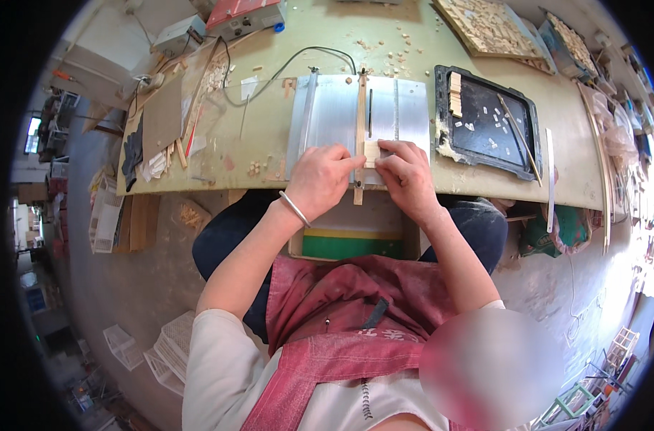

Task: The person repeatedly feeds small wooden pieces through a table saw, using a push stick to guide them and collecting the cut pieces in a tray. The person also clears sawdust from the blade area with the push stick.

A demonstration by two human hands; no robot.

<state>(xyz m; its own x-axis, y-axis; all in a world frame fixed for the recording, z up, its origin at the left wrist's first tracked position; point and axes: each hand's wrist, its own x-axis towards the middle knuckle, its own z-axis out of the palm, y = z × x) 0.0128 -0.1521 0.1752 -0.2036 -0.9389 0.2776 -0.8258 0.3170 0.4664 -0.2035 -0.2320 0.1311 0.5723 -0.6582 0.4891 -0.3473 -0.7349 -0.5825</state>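
Observation:
A small pale wooden block (371, 152) lies on a silvery metal plate (330, 108), against a narrow wooden strip (360, 108) fixed along the plate. My left hand (319, 174) comes in from the left, its fingertips closed at the block's left side and the strip. From the right, my right hand (407, 174) pinches the same block with thumb and fingers. Just beyond the block a dark slot (370, 115) runs through the plate. The block's near edge is partly covered by my fingers.
A black tray (485, 77) to the right carries stacked wooden pieces (455, 95), white bits and a thin stick. A ruler (550, 179) overhangs the bench edge. Far right, a board (492, 32) bears many small blocks. A black cable (298, 52) curves behind the plate. Cardboard (161, 111) lies left.

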